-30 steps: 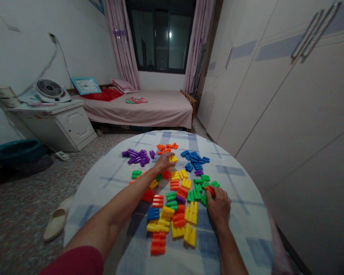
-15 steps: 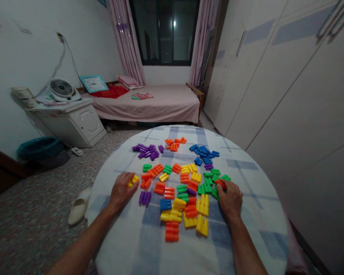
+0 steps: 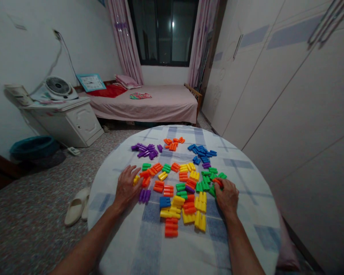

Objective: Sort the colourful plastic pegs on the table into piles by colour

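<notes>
Many coloured plastic blocks lie on a round table (image 3: 246, 214) under a white and blue checked cloth. Sorted heaps sit at the far side: purple (image 3: 145, 150), orange (image 3: 173, 143) and blue (image 3: 202, 151). A mixed spread (image 3: 180, 194) fills the middle, with green blocks (image 3: 208, 179) at its right. My left hand (image 3: 126, 187) rests flat at the spread's left edge, fingers apart, its fingertips touching a yellow block (image 3: 136, 179). My right hand (image 3: 227, 196) is closed on a red block (image 3: 218, 182) beside the green ones.
White wardrobe doors (image 3: 289, 107) stand close on the right. A bed (image 3: 160, 103) lies beyond the table. A white cabinet (image 3: 71, 122) with a fan (image 3: 57, 87) is at the left, with a teal basin (image 3: 31, 147) and a slipper (image 3: 76, 206) on the floor.
My left hand drew back from the far middle to the left edge with a yellow block, then spread flat over it. My right hand stayed on the red block.
</notes>
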Motion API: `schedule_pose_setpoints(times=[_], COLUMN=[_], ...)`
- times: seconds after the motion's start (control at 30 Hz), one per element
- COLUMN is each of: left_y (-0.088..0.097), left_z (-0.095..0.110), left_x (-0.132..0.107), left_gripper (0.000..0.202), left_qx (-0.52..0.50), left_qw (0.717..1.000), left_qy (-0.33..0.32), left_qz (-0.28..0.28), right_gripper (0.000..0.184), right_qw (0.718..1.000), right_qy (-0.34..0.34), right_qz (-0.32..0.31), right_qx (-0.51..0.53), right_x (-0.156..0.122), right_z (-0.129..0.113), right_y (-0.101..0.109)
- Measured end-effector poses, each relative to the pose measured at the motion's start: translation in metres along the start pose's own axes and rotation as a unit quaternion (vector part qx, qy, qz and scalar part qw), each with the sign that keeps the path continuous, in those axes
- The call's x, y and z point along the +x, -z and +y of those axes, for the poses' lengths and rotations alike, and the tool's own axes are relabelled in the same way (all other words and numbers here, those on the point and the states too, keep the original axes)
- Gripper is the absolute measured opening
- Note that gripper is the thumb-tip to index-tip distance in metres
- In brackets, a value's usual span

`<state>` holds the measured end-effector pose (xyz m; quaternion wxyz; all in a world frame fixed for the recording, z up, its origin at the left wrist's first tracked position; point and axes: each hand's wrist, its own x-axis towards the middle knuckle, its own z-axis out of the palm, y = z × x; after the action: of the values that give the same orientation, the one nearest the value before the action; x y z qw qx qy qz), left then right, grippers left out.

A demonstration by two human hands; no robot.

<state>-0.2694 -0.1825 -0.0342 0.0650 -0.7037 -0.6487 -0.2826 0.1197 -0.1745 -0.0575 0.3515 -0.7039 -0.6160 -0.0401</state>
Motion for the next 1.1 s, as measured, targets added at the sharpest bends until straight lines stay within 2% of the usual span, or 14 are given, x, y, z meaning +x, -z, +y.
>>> schedule_pose_setpoints(times=[0.1,0.23,0.33,0.43,0.63,0.8,0.87,0.97,1.1], left_y=[-0.005,-0.029,-0.051,-0.063,-0.068,-0.065,-0.061,-0.056,-0.056], left_z=[0.027,0.058,0.069,0.073,0.074,0.077,0.085,0.104,0.134], left_x=[0.017,0.043,0.058,0.07,0.088,0.092,0.09,0.087,0.09], left_gripper=[0.036,0.032,0.034,0.038,0.024,0.022,0.021,0.019,0.021], left_qx=[-0.051,-0.065,-0.047,-0.031,-0.049,-0.111,-0.141,-0.166,-0.12], left_qw=[0.996,0.98,0.971,0.969,0.975,0.983,0.98,0.972,0.972], left_qy=[-0.071,-0.159,-0.178,-0.17,-0.136,-0.096,-0.101,-0.145,-0.191], left_qz=[-0.022,-0.098,-0.151,-0.173,-0.169,-0.113,-0.094,-0.081,-0.068], right_gripper=[0.028,0.028,0.028,0.029,0.027,0.027,0.028,0.028,0.027], right_qw=[1.0,1.0,1.0,1.0,1.0,1.0,1.0,1.0,1.0], right_qy=[-0.004,-0.006,-0.003,-0.002,-0.002,-0.003,-0.002,-0.001,-0.002], right_qz=[-0.002,-0.004,-0.001,-0.001,-0.008,-0.012,-0.011,-0.008,-0.008], right_qx=[0.001,0.002,0.008,0.015,0.027,0.027,0.025,0.021,0.014], right_x=[0.0,0.0,-0.001,-0.001,0.001,0.002,0.002,0.002,0.001], right_z=[0.001,0.002,0.001,0.0,0.003,0.002,0.001,0.0,0.001], right_y=[-0.001,-0.002,-0.001,-0.001,-0.003,-0.001,0.0,0.0,-0.001])
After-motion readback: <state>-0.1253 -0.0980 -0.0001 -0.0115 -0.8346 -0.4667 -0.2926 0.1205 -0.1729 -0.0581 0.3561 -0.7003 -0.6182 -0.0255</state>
